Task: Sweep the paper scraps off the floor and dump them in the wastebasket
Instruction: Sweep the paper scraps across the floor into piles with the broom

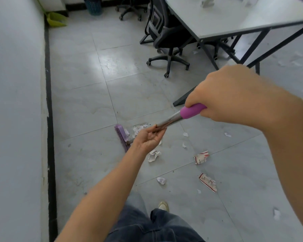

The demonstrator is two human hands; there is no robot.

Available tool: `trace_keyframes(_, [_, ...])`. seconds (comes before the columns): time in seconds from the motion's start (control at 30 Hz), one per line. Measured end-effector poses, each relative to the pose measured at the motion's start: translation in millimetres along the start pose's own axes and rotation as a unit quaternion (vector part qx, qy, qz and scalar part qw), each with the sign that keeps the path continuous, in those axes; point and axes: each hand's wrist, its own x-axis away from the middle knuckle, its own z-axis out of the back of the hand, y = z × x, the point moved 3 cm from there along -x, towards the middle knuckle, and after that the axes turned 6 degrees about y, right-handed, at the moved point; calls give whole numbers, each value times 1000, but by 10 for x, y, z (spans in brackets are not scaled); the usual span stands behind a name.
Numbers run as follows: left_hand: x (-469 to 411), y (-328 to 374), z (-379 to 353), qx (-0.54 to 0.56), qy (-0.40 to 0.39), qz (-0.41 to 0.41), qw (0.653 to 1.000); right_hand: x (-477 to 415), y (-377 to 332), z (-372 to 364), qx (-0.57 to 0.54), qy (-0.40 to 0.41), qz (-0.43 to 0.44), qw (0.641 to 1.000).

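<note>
Left hand on broom (head half-hidden)

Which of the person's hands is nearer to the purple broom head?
Left. The left hand holds the shaft low down, close beside the broom head; the right hand grips the purple handle end, farther up.

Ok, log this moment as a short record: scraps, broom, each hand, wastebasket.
scraps: scattered on the floor, not yet gathered
broom: purple head down beside some scraps
right hand: grips the purple handle end
left hand: holds the metal shaft lower down
wastebasket: far end, away from the scraps
</note>
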Motion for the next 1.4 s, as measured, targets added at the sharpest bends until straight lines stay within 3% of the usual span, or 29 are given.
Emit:
trace_keyframes(0.27, [-342,1015,29,-174,76,26,981,-638,-148,-405,-134,-41,-141,980])
trace_keyframes(0.5, [-942,1488,282,-335,163,50,927,-942,-595,-1120,-248,-129,-243,929])
trace_keyframes(0.67, [-1096,1117,180,-366,153,113,911,-592,-526,-1262,-259,-161,-316,898])
trace_keyframes(0.87, [-1026,230,-77,-389,66,188,899,90,-270,-1032,-233,-201,-414,857])
trace_keyframes(1.03, [-787,-335,-213,-389,39,226,892,488,-201,-733,-197,-211,-471,834])
trace_keyframes(1.4, [-466,-548,-385,-459,11,243,855,992,-405,-406,-241,-183,-557,773])
